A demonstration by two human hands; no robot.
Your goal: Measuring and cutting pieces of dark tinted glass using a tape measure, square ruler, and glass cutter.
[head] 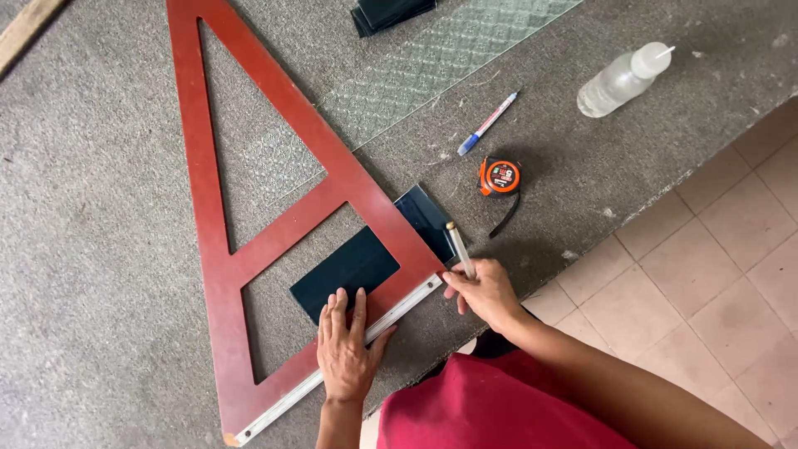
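— Glass, dark and small, lies flat on the grey surface, tucked under the lower corner of the red square. One end pokes out past the sloping arm, by the cutter.

— Which step would you call this?

— Lining up, I think, just short of the score. The left hand lies flat across the square's bottom bar and onto the glass, fingers together and stretched out, pinning both down. The right hand holds the cutter near the corner of the square.

— How is that grip?

— Fingers clamped on the lower part of the shaft, like a pen. The shaft leans up and away from the body, along the sloping arm. Whether the wheel touches the glass I cannot tell; the hand hides the tip.

— So what does the next move call for?

— By my judgement, steady downward weight from the left hand so the square does not slip, and one even stroke with the cutter kept tight to the edge. A wobble would spoil the line.

— And the rest?

— Tape and marker lie just beyond the glass, bottle farther off, well apart from both hands. A patterned pane sits under the square's top.

— Wrists?

— Left one straight, forearm coming up from the body. Right one bent inward, forearm crossing in from the right.
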